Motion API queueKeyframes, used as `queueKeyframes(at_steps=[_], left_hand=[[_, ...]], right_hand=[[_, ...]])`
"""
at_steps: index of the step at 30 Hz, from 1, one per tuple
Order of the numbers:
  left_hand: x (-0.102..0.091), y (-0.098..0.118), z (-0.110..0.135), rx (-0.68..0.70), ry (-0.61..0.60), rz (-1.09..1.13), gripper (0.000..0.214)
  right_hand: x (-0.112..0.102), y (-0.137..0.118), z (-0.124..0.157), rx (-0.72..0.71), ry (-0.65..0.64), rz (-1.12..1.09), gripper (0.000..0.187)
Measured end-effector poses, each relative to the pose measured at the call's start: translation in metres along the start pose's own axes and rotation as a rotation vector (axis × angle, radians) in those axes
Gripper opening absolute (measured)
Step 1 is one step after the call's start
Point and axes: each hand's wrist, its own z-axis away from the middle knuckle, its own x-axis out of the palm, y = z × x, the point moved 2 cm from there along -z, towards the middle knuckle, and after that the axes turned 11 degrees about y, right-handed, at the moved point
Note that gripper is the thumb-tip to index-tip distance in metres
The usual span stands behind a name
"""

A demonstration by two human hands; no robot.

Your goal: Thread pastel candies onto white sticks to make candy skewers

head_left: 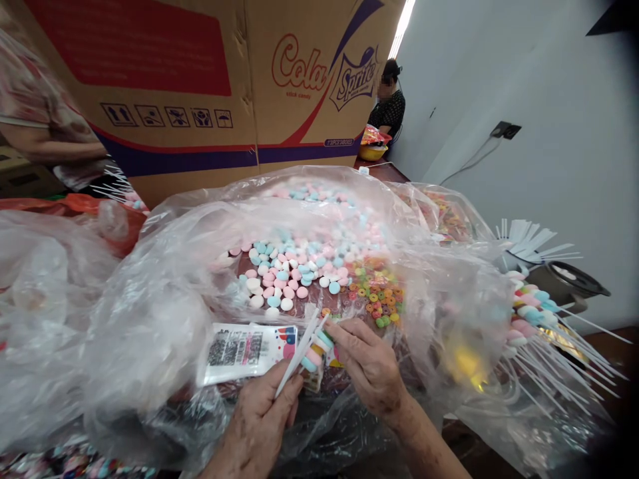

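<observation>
My left hand [262, 406] is closed around white sticks [301, 347] and the lower end of a candy skewer [313, 356] threaded with pink, blue, yellow, white and green pieces. At the skewer's upper end, the fingers of my right hand [367, 362] close on the top candy; the thumb is hidden. Just beyond the hands lie loose pink, blue and white candies [282, 276]. To their right is a pile of small colourful ring candies [382, 296]. Printed white wrappers [244, 352] lie beside my left hand.
Clear plastic sheeting [164, 286] surrounds the candies. A large cardboard box [200, 126] stands behind. At right are finished candy skewers [534, 316], a grey jug [566, 283] and a bundle of white sticks [534, 239]. One person [392, 106] sits beyond the box; another person's arm [54, 146] shows at left.
</observation>
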Motion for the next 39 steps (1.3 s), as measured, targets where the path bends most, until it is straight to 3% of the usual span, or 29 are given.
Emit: queueKeyframes(at_steps=[4, 9, 14, 16, 21, 26, 35, 39], left_hand=[[0.000, -0.004, 0.000, -0.002, -0.017, -0.027, 0.034], [-0.003, -0.003, 0.000, 0.000, 0.046, -0.005, 0.041], [-0.021, -0.009, -0.003, -0.005, 0.121, 0.128, 0.048], [-0.031, -0.013, -0.003, -0.048, 0.171, 0.197, 0.047], [-0.049, -0.020, -0.001, -0.124, 0.233, 0.245, 0.052], [-0.054, -0.026, -0.001, -0.151, 0.243, 0.285, 0.053], [-0.051, -0.021, -0.002, -0.180, 0.300, 0.344, 0.047], [-0.051, -0.023, -0.002, -0.201, 0.320, 0.357, 0.043]], right_hand=[[0.006, -0.002, 0.001, -0.018, -0.016, -0.020, 0.050], [0.006, -0.005, -0.005, 0.003, -0.062, -0.064, 0.044], [0.000, 0.014, -0.028, 0.307, 0.026, 0.014, 0.028], [0.003, 0.025, -0.040, 0.336, -0.024, 0.127, 0.022], [0.040, 0.040, -0.062, 0.234, -0.422, 0.439, 0.024], [0.074, 0.045, -0.062, 0.119, -0.569, 0.651, 0.020], [0.074, 0.048, -0.063, 0.108, -0.505, 0.661, 0.022], [0.081, 0.044, -0.066, -0.116, -0.400, 0.405, 0.025]])
